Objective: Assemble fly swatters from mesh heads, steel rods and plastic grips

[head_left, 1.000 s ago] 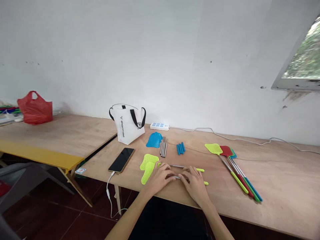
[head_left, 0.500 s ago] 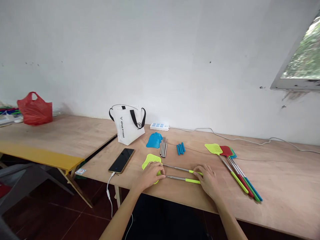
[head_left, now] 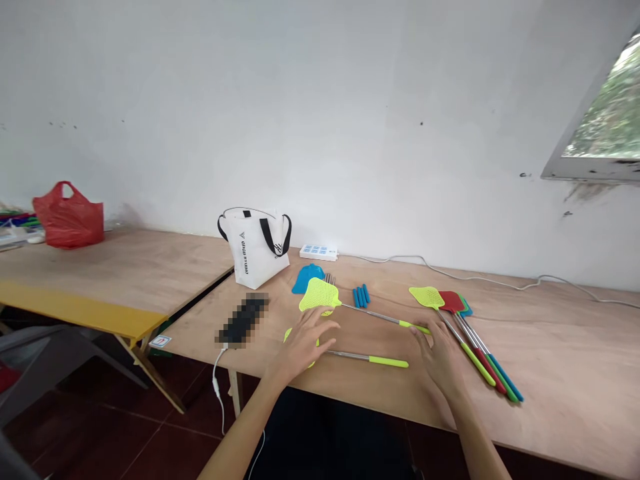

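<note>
My right hand (head_left: 441, 353) pinches the handle end of a yellow-green fly swatter (head_left: 320, 293), its metal shaft slanting left to the mesh head. My left hand (head_left: 304, 341) has its fingers apart, just below that head. Partly beneath the left hand lies a second yellow-green swatter; its handle (head_left: 389, 362) points right and its head is mostly covered. Behind the raised-looking head are blue swatter heads (head_left: 305, 279) and metal rods (head_left: 330, 279), both partly hidden. Several short blue handles (head_left: 361, 295) lie to the right of them.
At right, several swatters lie fanned together, with a red head (head_left: 451, 301) among them. A white bag (head_left: 257, 257) stands behind a pixelated phone (head_left: 244, 321) on a cable. A power strip (head_left: 319, 253) sits by the wall; a red plastic bag (head_left: 70, 217) is on the left table.
The upper yellow-green swatter has moved away from me and rightward with my right hand on its handle. My left hand has lifted and spread its fingers. The lower swatter stays nearly in place.
</note>
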Demonstrator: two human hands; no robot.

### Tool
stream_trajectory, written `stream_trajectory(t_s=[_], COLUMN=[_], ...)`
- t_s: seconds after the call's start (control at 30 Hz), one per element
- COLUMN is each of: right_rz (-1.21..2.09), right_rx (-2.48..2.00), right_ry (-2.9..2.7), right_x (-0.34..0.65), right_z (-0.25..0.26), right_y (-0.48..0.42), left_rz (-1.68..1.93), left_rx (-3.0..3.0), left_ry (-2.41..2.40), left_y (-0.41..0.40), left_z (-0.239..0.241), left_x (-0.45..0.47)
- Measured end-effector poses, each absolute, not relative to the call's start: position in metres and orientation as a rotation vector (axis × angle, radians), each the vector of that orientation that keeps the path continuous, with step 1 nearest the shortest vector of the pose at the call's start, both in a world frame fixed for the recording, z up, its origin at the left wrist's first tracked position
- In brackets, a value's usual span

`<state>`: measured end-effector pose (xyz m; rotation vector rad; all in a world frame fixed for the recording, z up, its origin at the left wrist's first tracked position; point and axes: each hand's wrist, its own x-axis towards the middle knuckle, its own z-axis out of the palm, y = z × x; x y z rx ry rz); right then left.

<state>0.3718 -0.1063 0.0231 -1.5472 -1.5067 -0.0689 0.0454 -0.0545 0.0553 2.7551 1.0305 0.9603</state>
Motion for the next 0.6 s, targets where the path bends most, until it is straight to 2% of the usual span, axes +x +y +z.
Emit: stream_trajectory(t_s=[0.17, 0.33, 0.6], right_rz=[0.057, 0.182, -0.058], right_rx=[-1.446, -1.405, -1.394], right_ry=[-1.613, -1.680, -2.041], right_x=[0.361, 0.353, 0.315], right_z=[0.031, 0.037, 0.058], right_y=[-0.114, -0.119, -0.136], left_rz=[1.208, 1.101, 1.057], left_rx=[2.891, 2.951, 3.017], left_ry=[1.102, 1.057, 0.940], left_y=[-0.068, -0.068, -0.073], left_z=[0.076, 0.081, 0.082], left_x=[0.053, 0.046, 0.051])
